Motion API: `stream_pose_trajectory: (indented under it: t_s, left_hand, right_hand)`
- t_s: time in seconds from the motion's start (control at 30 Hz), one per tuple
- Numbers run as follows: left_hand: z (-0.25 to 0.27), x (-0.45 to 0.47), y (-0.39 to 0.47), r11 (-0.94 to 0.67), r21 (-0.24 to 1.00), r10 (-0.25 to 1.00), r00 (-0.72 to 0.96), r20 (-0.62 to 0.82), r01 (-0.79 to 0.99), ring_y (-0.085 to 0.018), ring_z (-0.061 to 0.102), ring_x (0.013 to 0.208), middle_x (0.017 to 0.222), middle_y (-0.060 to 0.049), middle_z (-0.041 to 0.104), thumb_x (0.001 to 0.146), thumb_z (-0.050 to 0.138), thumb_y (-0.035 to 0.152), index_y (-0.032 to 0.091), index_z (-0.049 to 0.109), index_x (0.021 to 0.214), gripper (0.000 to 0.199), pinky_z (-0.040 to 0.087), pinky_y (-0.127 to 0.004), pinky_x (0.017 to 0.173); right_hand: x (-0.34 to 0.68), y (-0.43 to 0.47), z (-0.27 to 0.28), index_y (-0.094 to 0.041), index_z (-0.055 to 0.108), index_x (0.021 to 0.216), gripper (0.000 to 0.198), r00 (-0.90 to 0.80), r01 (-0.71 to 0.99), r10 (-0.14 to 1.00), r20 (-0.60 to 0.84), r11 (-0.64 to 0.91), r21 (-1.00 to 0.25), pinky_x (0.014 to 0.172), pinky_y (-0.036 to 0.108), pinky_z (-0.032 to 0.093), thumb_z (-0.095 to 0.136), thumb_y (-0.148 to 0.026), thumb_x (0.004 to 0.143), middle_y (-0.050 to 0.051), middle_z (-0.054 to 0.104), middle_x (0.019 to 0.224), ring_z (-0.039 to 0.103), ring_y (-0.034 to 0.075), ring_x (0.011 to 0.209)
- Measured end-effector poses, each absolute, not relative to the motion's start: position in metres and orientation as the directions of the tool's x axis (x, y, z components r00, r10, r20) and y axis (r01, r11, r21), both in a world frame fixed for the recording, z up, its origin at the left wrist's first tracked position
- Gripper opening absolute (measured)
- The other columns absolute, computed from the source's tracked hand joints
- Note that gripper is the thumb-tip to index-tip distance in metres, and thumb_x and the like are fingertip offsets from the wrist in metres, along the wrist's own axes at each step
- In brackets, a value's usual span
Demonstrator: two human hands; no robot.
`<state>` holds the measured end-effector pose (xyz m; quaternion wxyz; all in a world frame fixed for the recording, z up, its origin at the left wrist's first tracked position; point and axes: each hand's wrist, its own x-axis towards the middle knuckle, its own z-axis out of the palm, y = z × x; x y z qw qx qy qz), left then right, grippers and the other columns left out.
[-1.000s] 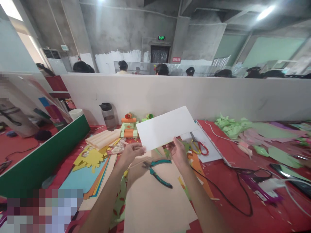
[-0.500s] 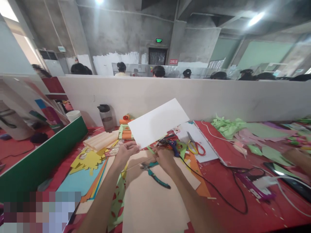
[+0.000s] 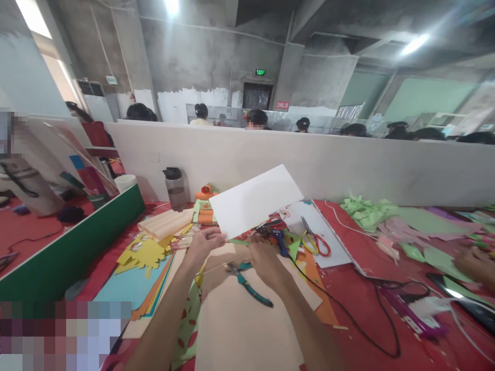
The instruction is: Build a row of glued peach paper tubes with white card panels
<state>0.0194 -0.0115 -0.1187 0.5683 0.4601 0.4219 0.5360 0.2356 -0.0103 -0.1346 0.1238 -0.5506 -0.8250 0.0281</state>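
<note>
My left hand [image 3: 204, 246] pinches the lower left corner of a blank white sheet of card [image 3: 255, 201], which is tilted up over the table. Under the card's lower edge, my right hand [image 3: 266, 255] has its fingers curled and pointing away from me. What these fingers hold, if anything, is hidden. Just beyond them lies a blue hot glue gun [image 3: 279, 239], its black cord trailing to the right. Teal-handled pliers [image 3: 253, 289] rest on a large beige sheet [image 3: 247, 324] between my forearms.
Scissors [image 3: 315, 242] with red and yellow handles lie on a white board [image 3: 336, 252]. Yellow paper cutouts [image 3: 149, 253] and coloured sheets [image 3: 119, 283] are at left, near a bottle [image 3: 175, 190]. At right are green crumpled paper [image 3: 365, 211], a purple power strip [image 3: 412, 312] and another person's hand [image 3: 475, 263].
The whole view has shifted slightly, so the scene sits lower and further right. A green strip that showed by my right fingertips is now mostly hidden. The left hand keeps its hold.
</note>
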Motion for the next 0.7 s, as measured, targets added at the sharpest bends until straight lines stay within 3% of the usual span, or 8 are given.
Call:
stream_pose_trajectory:
  t_s: [0.1,0.23,0.37,0.47,0.57,0.7]
  left_hand:
    - [-0.1183,0.0194,-0.0124,0.001,0.977,0.996,0.091,0.019,-0.215,-0.017,0.069,0.079,0.084,-0.007,0.076,0.063,0.085,0.041,0.014,0.073,0.091,0.04,0.053,-0.029,0.083]
    - [-0.1184,0.0199,-0.0121,0.011,0.973,0.996,0.091,0.01,-0.229,-0.017,0.068,0.078,0.082,-0.007,0.076,0.064,0.085,0.041,0.013,0.072,0.09,0.04,0.053,-0.03,0.083]
    - [-0.1166,0.0202,-0.0125,0.011,0.97,0.996,0.085,0.01,-0.241,-0.016,0.068,0.076,0.081,-0.007,0.075,0.062,0.087,0.04,0.013,0.072,0.089,0.041,0.053,-0.03,0.083]
    - [-0.1135,0.021,-0.0139,0.023,0.97,0.997,0.072,-0.006,-0.242,-0.017,0.067,0.074,0.079,-0.007,0.075,0.059,0.088,0.04,0.013,0.073,0.087,0.042,0.054,-0.031,0.082]
    - [-0.1113,0.0222,-0.015,0.034,0.966,0.998,0.065,-0.018,-0.255,-0.017,0.067,0.073,0.078,-0.007,0.075,0.056,0.089,0.039,0.012,0.073,0.085,0.042,0.054,-0.031,0.08]
    - [-0.1113,0.0229,-0.0153,0.06,0.953,0.997,0.058,-0.044,-0.296,-0.015,0.066,0.07,0.076,-0.006,0.074,0.055,0.09,0.035,0.012,0.073,0.082,0.04,0.053,-0.029,0.078]
  right_hand:
    - [0.2359,-0.0147,-0.1299,-0.007,0.051,0.135,0.043,-0.401,0.871,0.903,0.155,0.428,-0.243,0.086,0.032,0.043,0.032,-0.026,0.101,0.019,0.07,0.113,0.064,0.027,0.105]
    - [0.2332,-0.0168,-0.1277,-0.016,0.056,0.133,0.042,-0.441,0.844,0.892,0.1,0.451,-0.292,0.077,0.03,0.044,0.036,-0.035,0.101,0.014,0.073,0.107,0.068,0.027,0.097]
    - [0.2324,-0.0142,-0.1277,-0.021,0.056,0.135,0.044,-0.425,0.863,0.902,0.077,0.43,-0.265,0.071,0.029,0.043,0.037,-0.041,0.101,0.012,0.075,0.097,0.069,0.027,0.089]
    - [0.234,-0.0108,-0.1284,-0.023,0.056,0.136,0.046,-0.384,0.884,0.917,0.105,0.398,-0.244,0.074,0.03,0.043,0.04,-0.045,0.1,0.012,0.075,0.097,0.069,0.027,0.091]
    - [0.2358,-0.0093,-0.1302,-0.023,0.057,0.135,0.044,-0.389,0.876,0.909,0.152,0.416,-0.246,0.083,0.031,0.042,0.04,-0.044,0.1,0.012,0.071,0.112,0.065,0.027,0.102]
    - [0.2369,-0.0119,-0.1336,-0.023,0.067,0.118,0.032,-0.448,0.812,0.856,0.256,0.51,-0.283,0.092,0.034,0.037,0.046,-0.039,0.099,0.01,0.067,0.114,0.059,0.026,0.107]
